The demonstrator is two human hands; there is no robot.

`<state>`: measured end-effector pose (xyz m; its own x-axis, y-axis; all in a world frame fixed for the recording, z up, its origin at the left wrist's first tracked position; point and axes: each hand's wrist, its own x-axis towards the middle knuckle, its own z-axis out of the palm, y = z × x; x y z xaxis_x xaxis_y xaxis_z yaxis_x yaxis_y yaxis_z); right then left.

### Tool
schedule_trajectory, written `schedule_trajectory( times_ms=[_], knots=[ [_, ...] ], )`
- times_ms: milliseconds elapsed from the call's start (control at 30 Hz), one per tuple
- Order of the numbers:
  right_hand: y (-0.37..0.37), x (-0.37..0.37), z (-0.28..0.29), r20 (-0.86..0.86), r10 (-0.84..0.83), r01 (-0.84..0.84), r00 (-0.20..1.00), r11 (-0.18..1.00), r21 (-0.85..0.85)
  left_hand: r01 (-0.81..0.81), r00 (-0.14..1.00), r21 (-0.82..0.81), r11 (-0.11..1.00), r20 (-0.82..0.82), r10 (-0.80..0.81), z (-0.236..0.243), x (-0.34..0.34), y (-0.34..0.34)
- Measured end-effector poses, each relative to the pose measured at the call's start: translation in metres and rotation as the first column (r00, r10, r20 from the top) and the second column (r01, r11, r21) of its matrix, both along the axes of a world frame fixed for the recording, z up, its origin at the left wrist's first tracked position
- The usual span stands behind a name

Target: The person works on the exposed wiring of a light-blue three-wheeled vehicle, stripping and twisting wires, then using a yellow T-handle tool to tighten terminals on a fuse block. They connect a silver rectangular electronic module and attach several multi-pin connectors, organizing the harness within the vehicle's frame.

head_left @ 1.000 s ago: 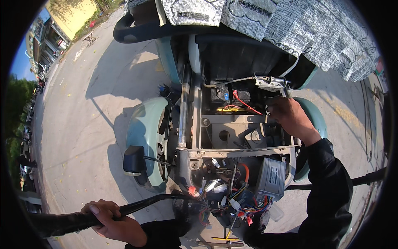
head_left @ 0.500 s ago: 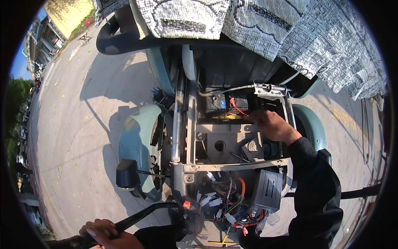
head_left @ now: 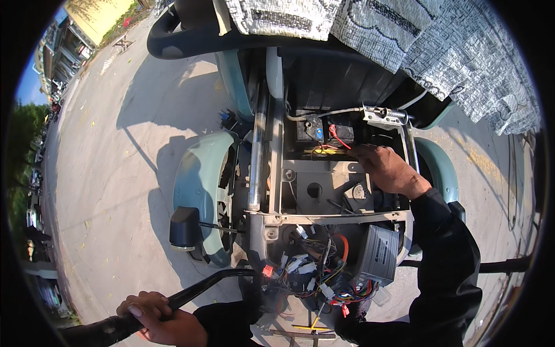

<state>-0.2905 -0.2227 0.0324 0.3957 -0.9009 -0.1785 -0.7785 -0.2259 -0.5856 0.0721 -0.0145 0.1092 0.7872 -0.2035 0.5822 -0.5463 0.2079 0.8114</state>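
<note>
My left hand is wrapped round the black handlebar at the lower left. Over the open frame of a vehicle, my right hand is closed in a pinch. A red cable runs into its fingertips from a terminal on the black battery; the far end is hidden by the fingers. Yellow wires lie beside the battery, close to my fingertips. Below sits a silver finned controller box with a tangle of wires and white connectors.
Metal frame rails and a crossbar surround the bay. A spring latch sits at the upper right. Pale green fenders flank the frame. A patterned cover drapes over the far side. A black mirror juts out left.
The whole view has shifted, so the vehicle appears a little higher and farther right. My right hand stays at the red cable, my left on the handlebar.
</note>
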Motion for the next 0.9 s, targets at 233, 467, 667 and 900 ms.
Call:
schedule_trajectory(
  times_ms=[233, 467, 667, 900],
  knots=[
    [0.075, -0.005, 0.072, 0.04, -0.11, 0.11, 0.993, 0.994, -0.011, 0.054, 0.998, 0.108, 0.993, 0.019, -0.057, 0.0, 0.009, 0.011],
    [0.198, -0.022, 0.085, 0.315, -0.461, 0.515, 0.829, 0.85, -0.113, 0.181, 0.983, 0.034, 0.983, -0.039, -0.18, 0.002, 0.011, 0.015],
    [0.319, -0.048, 0.066, 0.424, -0.631, 0.735, 0.649, 0.664, -0.136, 0.349, 0.937, 0.14, 0.927, -0.075, -0.342, 0.006, 0.018, 0.026],
    [0.446, -0.096, 0.024, 0.672, -0.67, 0.943, 0.314, 0.302, -0.14, 0.299, 0.952, 0.083, 0.951, -0.088, -0.292, 0.003, 0.022, 0.006]
  ],
)
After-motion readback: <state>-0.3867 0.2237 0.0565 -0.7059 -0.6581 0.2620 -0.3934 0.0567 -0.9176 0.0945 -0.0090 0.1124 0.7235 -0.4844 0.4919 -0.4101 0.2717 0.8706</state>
